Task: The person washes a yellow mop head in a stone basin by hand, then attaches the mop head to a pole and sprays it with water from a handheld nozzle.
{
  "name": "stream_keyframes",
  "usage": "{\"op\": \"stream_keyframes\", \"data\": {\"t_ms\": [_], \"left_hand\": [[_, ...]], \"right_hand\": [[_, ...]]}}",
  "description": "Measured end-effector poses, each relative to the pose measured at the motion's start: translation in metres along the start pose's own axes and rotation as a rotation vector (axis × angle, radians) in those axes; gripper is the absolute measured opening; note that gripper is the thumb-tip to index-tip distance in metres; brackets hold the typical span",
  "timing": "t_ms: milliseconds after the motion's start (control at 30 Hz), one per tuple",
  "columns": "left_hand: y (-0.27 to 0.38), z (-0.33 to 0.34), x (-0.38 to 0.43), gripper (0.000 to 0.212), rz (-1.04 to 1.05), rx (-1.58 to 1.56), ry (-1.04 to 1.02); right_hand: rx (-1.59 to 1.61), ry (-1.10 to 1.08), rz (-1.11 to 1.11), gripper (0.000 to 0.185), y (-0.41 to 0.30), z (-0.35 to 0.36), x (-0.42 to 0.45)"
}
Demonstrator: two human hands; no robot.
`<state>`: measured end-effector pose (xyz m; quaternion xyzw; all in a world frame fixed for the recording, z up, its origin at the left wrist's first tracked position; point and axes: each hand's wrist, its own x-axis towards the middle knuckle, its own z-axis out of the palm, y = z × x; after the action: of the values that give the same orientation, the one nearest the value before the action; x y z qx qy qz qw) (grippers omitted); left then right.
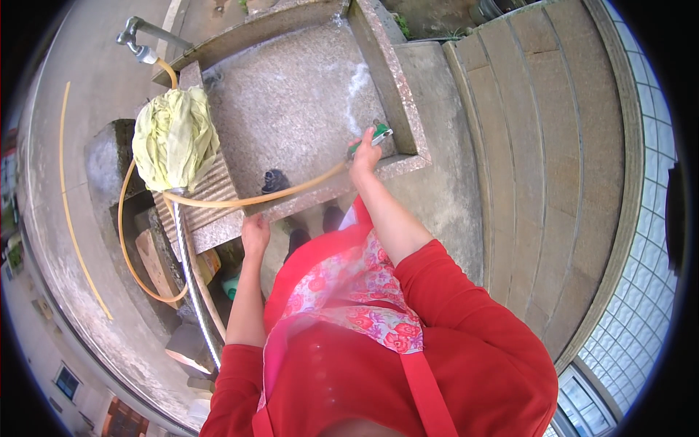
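My right hand [367,155] is wrapped around a green hose spray nozzle [382,131] over the near right corner of a shallow stone basin [295,104]. From the nozzle a yellow hose [295,191] runs left across the basin's near side. My left hand [255,235] has curled fingers at the basin's near left rim, by the ridged washboard slab [213,191]; whether it grips the rim is hidden. A mop head of pale yellow-green cloth [176,139] rests above that slab, its shiny metal handle [188,273] slanting toward me. White foamy water [357,90] lies on the basin floor.
A small dark object [274,181] sits inside the basin near its front wall. At the far left a metal tap [131,38] feeds the hose, which loops down beside the slab. Stone steps [535,136] rise to my right. Below the slab are bricks [158,259] and a green container [231,286].
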<state>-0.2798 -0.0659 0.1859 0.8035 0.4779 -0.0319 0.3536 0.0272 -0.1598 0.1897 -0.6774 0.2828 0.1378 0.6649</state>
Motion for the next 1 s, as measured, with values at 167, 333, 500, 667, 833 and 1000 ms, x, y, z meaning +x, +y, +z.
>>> {"op": "stream_keyframes", "data": {"t_ms": [167,333,500,667,833,1000], "left_hand": [[-0.003,-0.006,0.000,0.026,-0.019,-0.044,0.015],[-0.008,-0.015,0.008,0.028,-0.075,-0.072,0.025],[-0.012,-0.034,0.000,0.029,-0.134,-0.077,0.051],[-0.031,-0.049,-0.007,0.033,-0.184,0.015,0.109],[-0.048,-0.059,-0.017,0.033,-0.238,0.000,0.145],[-0.046,-0.060,-0.026,0.034,-0.286,-0.004,0.150]], "right_hand": [[0.145,-0.077,0.083,0.034,-0.003,0.016,0.003],[0.218,-0.042,0.269,0.040,-0.003,0.011,0.012],[0.349,-0.145,0.591,0.040,0.019,-0.007,0.015],[0.470,-0.353,0.495,0.043,0.014,0.006,0.016],[0.507,-0.314,0.438,0.044,0.000,0.019,0.030],[0.526,-0.369,0.594,0.046,-0.002,0.029,0.034]]}}
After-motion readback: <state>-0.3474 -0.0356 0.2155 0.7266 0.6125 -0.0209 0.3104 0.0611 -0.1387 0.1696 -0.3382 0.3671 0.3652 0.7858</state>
